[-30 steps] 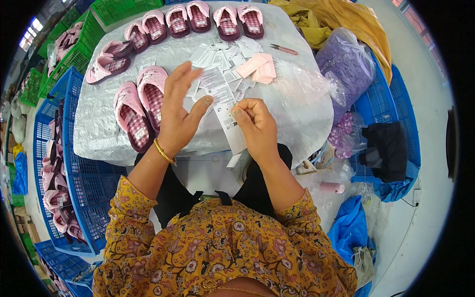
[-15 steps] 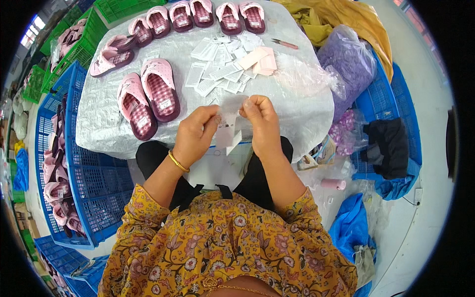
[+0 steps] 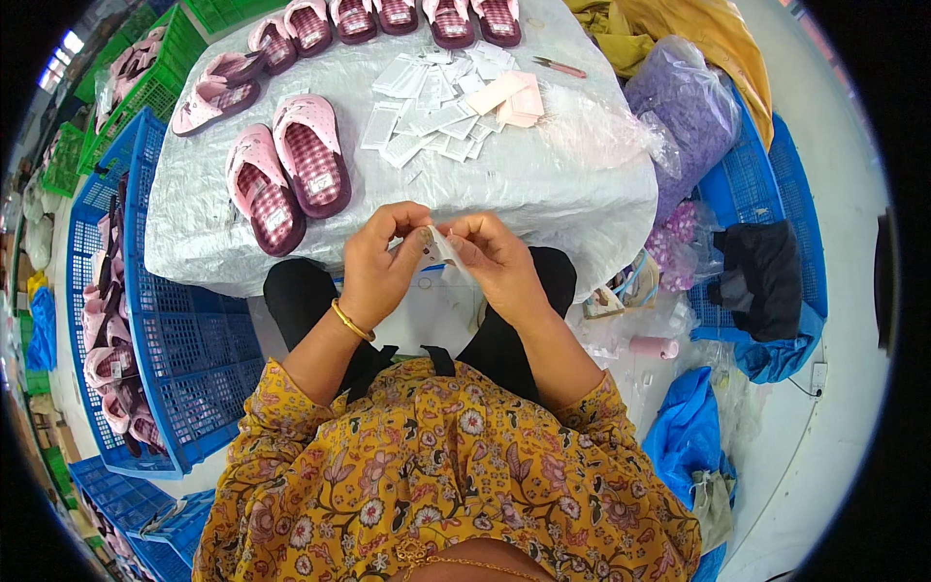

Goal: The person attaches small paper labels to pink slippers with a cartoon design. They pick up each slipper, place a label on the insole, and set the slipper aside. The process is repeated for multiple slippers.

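Note:
Above my lap, at the table's near edge, a small white tag (image 3: 440, 249) with dark marks is pinched between my two hands. My left hand (image 3: 381, 264), with a gold bangle at the wrist, is closed on its left side. From the right, my right hand (image 3: 497, 264) grips the tag too, fingers bent over it and hiding part of it. Nearest to them on the table lie a heap of white paper tags (image 3: 427, 114), some pale pink cards (image 3: 522, 102) and a pair of pink slippers (image 3: 312, 160) with checked insoles.
More pink slippers (image 3: 378, 16) line the table's far edge, with red-handled snips (image 3: 561, 67) to their right. Blue crates (image 3: 199, 378) of slippers stand at left. At right are a bag of purple material (image 3: 684, 107), dark cloth (image 3: 761, 281) and a pink roll (image 3: 654, 347).
My hands have come closer together, the right one moving left and down. The tag, held stretched out between them before, is now folded or bunched and mostly covered by fingers.

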### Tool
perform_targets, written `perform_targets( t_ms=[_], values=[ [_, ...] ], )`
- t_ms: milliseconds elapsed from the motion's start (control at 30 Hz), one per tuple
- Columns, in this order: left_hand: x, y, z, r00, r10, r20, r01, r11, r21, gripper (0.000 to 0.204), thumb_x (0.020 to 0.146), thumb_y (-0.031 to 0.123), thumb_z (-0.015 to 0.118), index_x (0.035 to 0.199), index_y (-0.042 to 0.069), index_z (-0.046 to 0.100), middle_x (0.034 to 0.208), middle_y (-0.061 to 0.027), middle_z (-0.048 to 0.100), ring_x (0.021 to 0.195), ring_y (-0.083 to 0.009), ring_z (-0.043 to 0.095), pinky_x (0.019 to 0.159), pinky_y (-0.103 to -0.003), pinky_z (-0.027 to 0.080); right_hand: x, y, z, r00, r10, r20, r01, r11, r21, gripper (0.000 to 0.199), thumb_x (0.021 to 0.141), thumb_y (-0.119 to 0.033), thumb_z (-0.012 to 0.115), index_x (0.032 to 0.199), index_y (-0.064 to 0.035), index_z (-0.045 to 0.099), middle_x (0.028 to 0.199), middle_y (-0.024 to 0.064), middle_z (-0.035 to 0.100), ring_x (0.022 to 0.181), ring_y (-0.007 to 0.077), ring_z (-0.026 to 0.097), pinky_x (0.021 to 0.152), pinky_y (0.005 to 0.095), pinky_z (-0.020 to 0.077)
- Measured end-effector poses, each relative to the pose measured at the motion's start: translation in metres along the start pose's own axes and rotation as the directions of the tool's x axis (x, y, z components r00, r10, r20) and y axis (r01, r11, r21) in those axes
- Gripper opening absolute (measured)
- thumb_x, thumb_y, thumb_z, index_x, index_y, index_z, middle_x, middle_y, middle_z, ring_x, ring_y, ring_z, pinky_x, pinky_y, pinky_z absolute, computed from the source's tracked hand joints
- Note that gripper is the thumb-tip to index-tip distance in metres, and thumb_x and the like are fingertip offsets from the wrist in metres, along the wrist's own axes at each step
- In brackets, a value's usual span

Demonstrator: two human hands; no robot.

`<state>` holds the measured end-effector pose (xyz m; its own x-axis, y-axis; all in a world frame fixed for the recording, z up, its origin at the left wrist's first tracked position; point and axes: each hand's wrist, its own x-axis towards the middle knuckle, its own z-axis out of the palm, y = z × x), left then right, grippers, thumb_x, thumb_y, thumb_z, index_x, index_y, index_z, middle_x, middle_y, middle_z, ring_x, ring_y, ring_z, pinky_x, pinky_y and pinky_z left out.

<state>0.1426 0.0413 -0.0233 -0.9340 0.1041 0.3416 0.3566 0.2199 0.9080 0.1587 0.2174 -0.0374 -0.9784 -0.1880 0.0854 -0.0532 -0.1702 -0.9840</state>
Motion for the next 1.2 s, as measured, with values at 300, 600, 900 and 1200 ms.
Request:
perform_targets(
  t_ms=[300,600,900,1200],
  values=[
    [-0.001,-0.010,-0.003,0.882,0.463,0.093,-0.467,0.828,0.311,0.023,0.083,-0.004,0.070,0.104,0.003,0.064,0.091,-0.0116,0.067,0.080,-0.0272,0.066,0.068,-0.033,0.053,-0.016,0.002,0.018,0.995,0.016,-0.100,-0.025,0.995,-0.094,0.015,0.098,-0.014,0.063,0.103,-0.0014,0.057,0.090,0.0039,0.064,0.081,0.0099,0.059,0.074,0.0263,0.0493],
    [0.003,-0.019,-0.021,0.862,-0.348,0.368,0.484,0.780,-0.396,0.018,0.096,0.005,0.061,0.114,0.002,0.059,0.102,-0.0037,0.067,0.087,-0.0080,0.062,0.076,-0.022,0.052,-0.018,0.013,0.025,0.945,-0.277,-0.174,0.166,0.865,-0.474,0.015,0.094,-0.013,0.065,0.099,-0.0021,0.057,0.080,0.0112,0.064,0.066,0.0204,0.061,0.061,0.0322,0.0486],
    [0.006,-0.022,-0.027,0.714,-0.454,0.533,0.616,0.769,-0.171,0.015,0.092,0.013,0.069,0.102,0.002,0.066,0.086,0.0019,0.065,0.072,-0.0025,0.058,0.063,-0.020,0.048,-0.013,0.013,0.017,0.962,-0.203,-0.183,0.102,0.888,-0.449,0.012,0.093,-0.011,0.066,0.098,-0.0027,0.059,0.076,0.0108,0.064,0.064,0.0152,0.061,0.060,0.0289,0.0484],
    [-0.002,-0.027,-0.014,0.747,-0.481,0.458,0.630,0.733,-0.258,0.014,0.090,0.010,0.070,0.098,0.001,0.064,0.086,-0.0013,0.066,0.072,-0.0055,0.060,0.063,-0.021,0.050,-0.012,0.017,0.008,0.954,-0.143,-0.262,0.052,0.944,-0.326,0.013,0.095,-0.012,0.066,0.098,-0.0006,0.061,0.081,0.0046,0.068,0.071,0.0075,0.060,0.065,0.0245,0.0495]
  ],
)
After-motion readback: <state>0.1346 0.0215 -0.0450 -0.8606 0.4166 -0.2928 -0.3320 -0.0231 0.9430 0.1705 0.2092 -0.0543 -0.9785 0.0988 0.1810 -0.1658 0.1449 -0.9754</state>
